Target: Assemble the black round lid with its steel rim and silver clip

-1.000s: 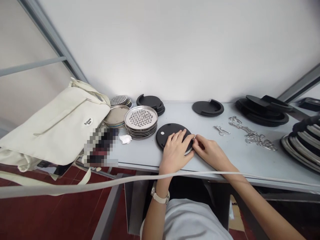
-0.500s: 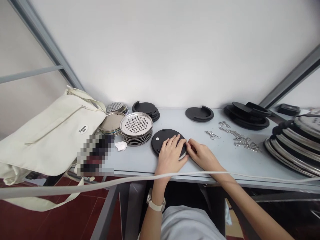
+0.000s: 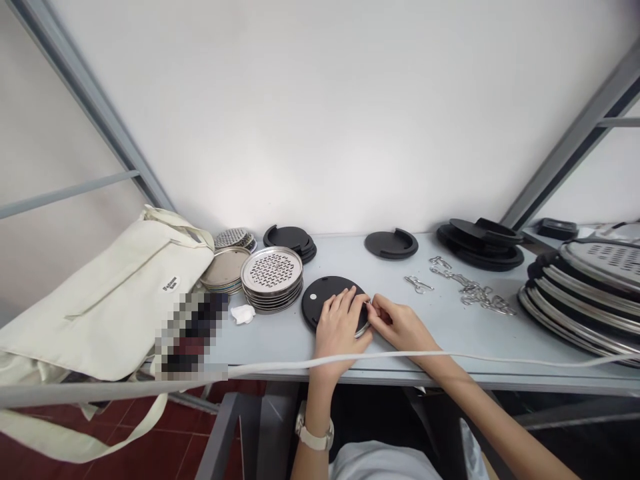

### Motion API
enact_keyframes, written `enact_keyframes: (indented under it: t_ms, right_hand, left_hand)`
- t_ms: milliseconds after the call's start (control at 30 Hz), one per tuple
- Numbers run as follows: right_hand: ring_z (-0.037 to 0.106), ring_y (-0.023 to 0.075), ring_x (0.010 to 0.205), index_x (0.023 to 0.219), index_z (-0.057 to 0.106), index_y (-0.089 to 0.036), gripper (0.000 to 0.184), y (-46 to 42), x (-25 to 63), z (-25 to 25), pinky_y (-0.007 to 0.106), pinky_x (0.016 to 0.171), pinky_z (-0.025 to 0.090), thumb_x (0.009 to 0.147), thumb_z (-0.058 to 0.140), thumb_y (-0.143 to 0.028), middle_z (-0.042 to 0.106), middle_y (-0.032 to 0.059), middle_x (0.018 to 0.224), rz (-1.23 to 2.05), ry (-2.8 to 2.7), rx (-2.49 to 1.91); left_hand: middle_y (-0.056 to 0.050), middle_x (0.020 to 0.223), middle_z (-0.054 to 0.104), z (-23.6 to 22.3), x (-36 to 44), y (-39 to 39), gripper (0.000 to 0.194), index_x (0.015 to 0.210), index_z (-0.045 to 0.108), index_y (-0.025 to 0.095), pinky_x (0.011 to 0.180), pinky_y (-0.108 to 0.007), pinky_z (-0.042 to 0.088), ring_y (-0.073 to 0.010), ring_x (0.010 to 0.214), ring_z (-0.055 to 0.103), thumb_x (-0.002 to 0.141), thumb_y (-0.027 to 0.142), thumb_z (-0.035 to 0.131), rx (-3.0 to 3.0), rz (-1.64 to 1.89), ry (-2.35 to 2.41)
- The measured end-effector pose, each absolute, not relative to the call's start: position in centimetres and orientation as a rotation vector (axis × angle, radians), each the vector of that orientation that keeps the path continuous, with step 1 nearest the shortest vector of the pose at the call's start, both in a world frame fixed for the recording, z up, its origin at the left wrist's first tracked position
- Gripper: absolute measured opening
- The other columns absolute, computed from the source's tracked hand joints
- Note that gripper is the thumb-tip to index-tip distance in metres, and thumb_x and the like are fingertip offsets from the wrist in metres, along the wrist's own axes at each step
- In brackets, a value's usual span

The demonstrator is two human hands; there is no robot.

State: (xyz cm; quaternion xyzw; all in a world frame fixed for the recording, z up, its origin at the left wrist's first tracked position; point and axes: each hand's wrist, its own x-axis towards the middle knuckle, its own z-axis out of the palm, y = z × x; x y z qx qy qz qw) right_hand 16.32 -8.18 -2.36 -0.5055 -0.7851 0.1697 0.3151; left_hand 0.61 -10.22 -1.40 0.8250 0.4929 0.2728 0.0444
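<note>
A round black disc (image 3: 327,287) with a white dot lies on the table in front of me, a silvery edge showing at its near right. My left hand (image 3: 340,323) rests flat across it, fingers stretched out and the thumb by the near rim. At the disc's right edge, my right hand (image 3: 395,323) has thumb and forefinger pinched together. A tiny shiny bit shows at those fingertips, too small to name. To the right lie loose bent-wire metal clips (image 3: 418,285) and a longer heap of such clips (image 3: 480,293).
Left of the disc stands a stack of metal grater plates (image 3: 273,272), with crumpled white tissue (image 3: 243,315) beside it. Black round holders (image 3: 391,244) sit along the wall. A tall stack of discs (image 3: 575,293) is at right, a cream bag (image 3: 125,287) at left. A white cable (image 3: 280,365) crosses in front.
The view has tilted, so everything on the table sits slightly lower. Both hands stay at the disc, with the right fingertips shifted slightly at its edge.
</note>
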Motion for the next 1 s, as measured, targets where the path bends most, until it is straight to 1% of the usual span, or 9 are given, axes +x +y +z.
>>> enact_keyframes:
  t_ms: [100,200,333,467,600,767,1000]
  right_hand:
    - [0.042,0.0100,0.047,0.070,0.041,-0.022,0.024,-7.97,16.33,-2.63,0.022,0.050,0.032,0.091,0.038,-0.034,0.048,-0.0043,0.056,0.419,-2.076,-1.336]
    - [0.046,0.0121,0.048,0.076,0.044,-0.022,0.023,-7.64,16.42,-3.00,0.024,0.051,0.034,0.093,0.034,-0.032,0.053,-0.0020,0.060,0.406,-2.110,-1.358]
    - [0.051,0.0149,0.051,0.080,0.046,-0.022,0.024,-7.37,16.50,-3.25,0.025,0.053,0.035,0.094,0.029,-0.031,0.055,-0.0002,0.061,0.395,-2.142,-1.377]
    - [0.049,0.0139,0.049,0.076,0.044,-0.023,0.024,-7.55,16.40,-2.95,0.024,0.051,0.034,0.093,0.031,-0.032,0.054,-0.0013,0.059,0.411,-2.122,-1.361]
    - [0.046,0.0124,0.047,0.070,0.040,-0.023,0.025,-7.86,16.26,-2.53,0.023,0.051,0.034,0.092,0.034,-0.033,0.050,-0.0037,0.056,0.436,-2.086,-1.365]
    - [0.044,0.0112,0.046,0.070,0.039,-0.023,0.024,-7.93,16.26,-2.62,0.023,0.050,0.033,0.092,0.036,-0.033,0.048,-0.0045,0.055,0.421,-2.063,-1.347]
    - [0.043,0.0104,0.046,0.070,0.042,-0.023,0.024,-7.83,16.28,-2.89,0.022,0.049,0.033,0.091,0.038,-0.033,0.049,-0.0042,0.054,0.406,-2.052,-1.321]
  left_hand:
    - [-0.003,0.139,0.045,-1.48,0.60,-10.20,0.042,0.124,0.045,0.025,0.111,-0.039,0.028,-0.0190,0.131,0.037,0.084,0.027,0.058,2.525,0.830,1.508]
    - [-0.003,0.140,0.045,-1.59,0.60,-10.13,0.044,0.126,0.044,0.025,0.110,-0.040,0.029,-0.0197,0.131,0.038,0.084,0.029,0.058,2.527,0.826,1.516]
    - [-0.004,0.140,0.044,-1.66,0.62,-10.09,0.045,0.126,0.044,0.025,0.110,-0.041,0.029,-0.0207,0.130,0.038,0.084,0.029,0.059,2.530,0.817,1.525]
    - [-0.003,0.140,0.044,-1.59,0.59,-10.18,0.044,0.125,0.044,0.026,0.110,-0.042,0.030,-0.0209,0.130,0.039,0.084,0.029,0.059,2.528,0.814,1.529]
    - [-0.003,0.141,0.043,-1.55,0.58,-10.24,0.044,0.125,0.044,0.027,0.110,-0.042,0.029,-0.0205,0.131,0.038,0.084,0.028,0.059,2.532,0.806,1.527]
    - [-0.002,0.140,0.045,-1.55,0.62,-10.21,0.044,0.124,0.044,0.027,0.111,-0.040,0.028,-0.0189,0.131,0.037,0.083,0.026,0.060,2.523,0.820,1.517]
    - [-0.004,0.139,0.046,-1.45,0.62,-10.25,0.043,0.125,0.043,0.026,0.110,-0.042,0.030,-0.0202,0.131,0.039,0.084,0.028,0.058,2.539,0.815,1.524]
